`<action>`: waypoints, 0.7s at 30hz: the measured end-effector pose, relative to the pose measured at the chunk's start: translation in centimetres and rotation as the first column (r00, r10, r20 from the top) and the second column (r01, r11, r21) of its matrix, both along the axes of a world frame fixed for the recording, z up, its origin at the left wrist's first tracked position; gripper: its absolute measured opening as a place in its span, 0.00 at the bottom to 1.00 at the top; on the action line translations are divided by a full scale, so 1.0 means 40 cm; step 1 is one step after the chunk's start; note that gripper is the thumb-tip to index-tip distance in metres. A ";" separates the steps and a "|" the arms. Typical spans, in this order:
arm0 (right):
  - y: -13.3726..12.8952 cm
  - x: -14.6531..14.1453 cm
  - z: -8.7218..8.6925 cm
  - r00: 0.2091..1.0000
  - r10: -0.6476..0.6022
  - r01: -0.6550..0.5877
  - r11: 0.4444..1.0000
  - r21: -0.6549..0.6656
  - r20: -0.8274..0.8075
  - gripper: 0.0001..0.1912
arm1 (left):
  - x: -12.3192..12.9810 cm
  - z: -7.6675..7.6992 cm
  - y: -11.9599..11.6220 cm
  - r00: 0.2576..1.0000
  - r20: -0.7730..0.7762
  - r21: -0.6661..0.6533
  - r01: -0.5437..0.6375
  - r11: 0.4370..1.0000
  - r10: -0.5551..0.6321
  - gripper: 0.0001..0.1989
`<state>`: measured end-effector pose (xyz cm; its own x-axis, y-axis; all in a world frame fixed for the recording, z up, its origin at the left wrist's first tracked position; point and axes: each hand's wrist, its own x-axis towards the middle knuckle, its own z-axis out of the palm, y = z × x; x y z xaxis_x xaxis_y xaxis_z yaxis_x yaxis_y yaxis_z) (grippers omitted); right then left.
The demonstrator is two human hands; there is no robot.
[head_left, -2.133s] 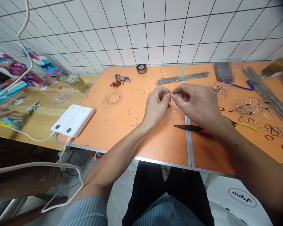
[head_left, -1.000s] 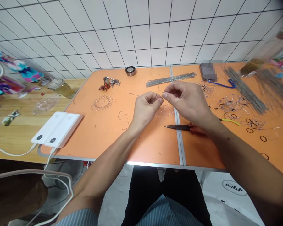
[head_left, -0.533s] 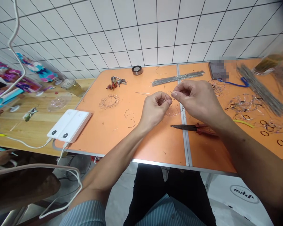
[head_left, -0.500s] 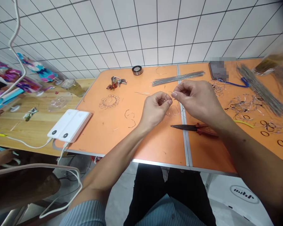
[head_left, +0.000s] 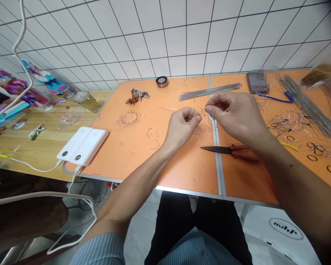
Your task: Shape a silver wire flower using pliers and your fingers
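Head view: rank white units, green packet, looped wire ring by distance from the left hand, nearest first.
From the left hand:
1. Looped wire ring: to its left, on the orange table.
2. White units: farther left, at that table's left edge.
3. Green packet: far left, on the wooden table.

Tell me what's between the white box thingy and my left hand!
Thin, curvy wire pieces lie on the orange table between the white box and your left hand, in the head view.
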<state>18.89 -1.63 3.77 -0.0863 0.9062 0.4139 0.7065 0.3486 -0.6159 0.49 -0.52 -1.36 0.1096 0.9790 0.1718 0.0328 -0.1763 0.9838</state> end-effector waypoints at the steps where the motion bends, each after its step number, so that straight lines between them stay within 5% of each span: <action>1: 0.000 0.000 -0.002 1.000 0.002 -0.002 1.000 0.010 0.015 0.06 | 0.000 -0.002 0.001 0.999 -0.028 0.000 0.020 1.000 -0.020 0.10; 14: 0.009 -0.014 -0.013 0.987 0.020 -0.009 0.998 -0.067 0.157 0.07 | -0.009 -0.023 0.011 0.975 -0.147 0.041 0.174 0.984 -0.166 0.03; 21: 0.004 -0.008 -0.005 0.995 0.043 -0.037 0.997 -0.072 0.093 0.08 | -0.017 -0.009 0.006 0.976 -0.090 0.039 0.202 0.979 -0.198 0.21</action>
<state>18.55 -1.47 3.59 -0.1588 0.9276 0.3382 0.7492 0.3363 -0.5706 -0.19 -0.27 -1.74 0.3183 0.9269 0.1991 0.0755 -0.2341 0.9693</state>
